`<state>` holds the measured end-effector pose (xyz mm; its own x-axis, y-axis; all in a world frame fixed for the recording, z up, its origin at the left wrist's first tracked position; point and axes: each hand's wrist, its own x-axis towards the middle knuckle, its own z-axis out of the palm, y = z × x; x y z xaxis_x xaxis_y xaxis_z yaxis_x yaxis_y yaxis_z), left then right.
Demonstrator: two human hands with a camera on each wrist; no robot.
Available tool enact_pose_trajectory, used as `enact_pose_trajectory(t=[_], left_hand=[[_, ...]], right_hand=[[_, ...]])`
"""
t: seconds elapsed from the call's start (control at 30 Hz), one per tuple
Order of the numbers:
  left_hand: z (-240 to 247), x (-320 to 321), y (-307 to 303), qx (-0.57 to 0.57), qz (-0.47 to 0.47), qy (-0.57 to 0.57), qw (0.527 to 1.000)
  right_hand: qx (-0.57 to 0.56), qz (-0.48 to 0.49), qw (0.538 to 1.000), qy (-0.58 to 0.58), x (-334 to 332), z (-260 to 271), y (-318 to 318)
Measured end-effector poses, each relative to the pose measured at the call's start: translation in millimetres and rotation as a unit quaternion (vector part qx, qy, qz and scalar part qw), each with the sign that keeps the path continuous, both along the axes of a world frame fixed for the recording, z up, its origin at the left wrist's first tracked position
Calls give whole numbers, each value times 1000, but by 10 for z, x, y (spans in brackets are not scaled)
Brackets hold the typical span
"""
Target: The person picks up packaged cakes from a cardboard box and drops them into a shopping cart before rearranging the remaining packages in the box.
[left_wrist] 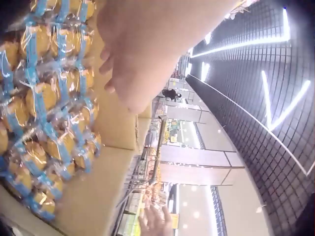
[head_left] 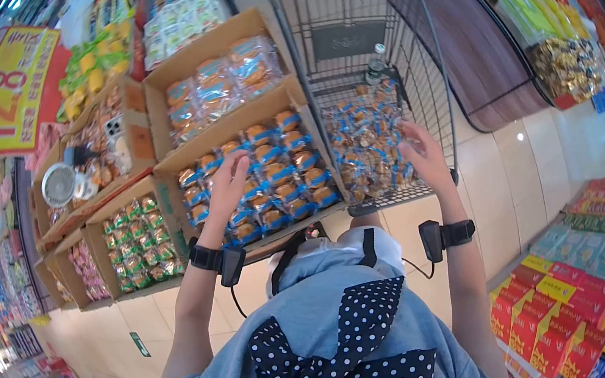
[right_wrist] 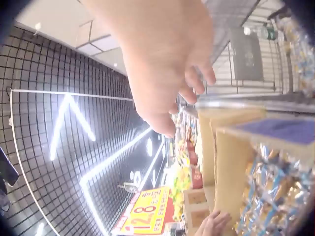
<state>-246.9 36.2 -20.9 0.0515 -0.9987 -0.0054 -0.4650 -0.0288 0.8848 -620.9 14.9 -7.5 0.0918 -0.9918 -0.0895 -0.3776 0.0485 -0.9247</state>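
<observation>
My left hand (head_left: 227, 183) hovers over an open cardboard box (head_left: 273, 240) of packaged round cakes (head_left: 269, 155). Clear wrappers with blue bands cover the cakes, which lie in rows. Nothing shows in that hand, and its fingers are loosely extended. Over the shopping cart (head_left: 441, 62), my right hand (head_left: 427, 156) is held with its fingers slightly bent and spread. Below it a heap of similar blue-banded packages (head_left: 370, 140) fills the cart's near end. In the right wrist view, the fingers of the right hand (right_wrist: 162, 64) hold nothing.
A clear bottle (head_left: 376, 65) stands in the cart beyond the heap. Behind the front box is another box of larger packaged cakes (head_left: 217, 86). Green-wrapped packages (head_left: 143, 241) fill a box at the left, near a small fan (head_left: 58, 185) and price sign (head_left: 8, 93). Red cartons (head_left: 554, 337) are stacked right.
</observation>
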Motion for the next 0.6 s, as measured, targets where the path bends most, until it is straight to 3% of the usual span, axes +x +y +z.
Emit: enact_pose_trajectory(t=[0.03,0.07,0.2,0.33,0.47,0.6], left_hand=[[6,-130,-56,9,-7,13,1000],[-16,-257,-139,0,-21,6,1000],[233,-959,-508,-8,-123,24,992],[290,-1650,-960,20,-251,-32,967],[-25,-2259,-1366,58,-346,-72,934],[-681,-2687,-1683,144,-403,-108,898]], right_hand=[[47,-37,998,-8,-147,-67,51],[2,-35,999,9,-301,-255,69],[27,-54,998,18,-681,-593,96],[81,-78,994,4,-848,-856,-65],[112,-85,990,21,-979,-1195,-272],[192,-98,974,73,-1169,-1745,-410]])
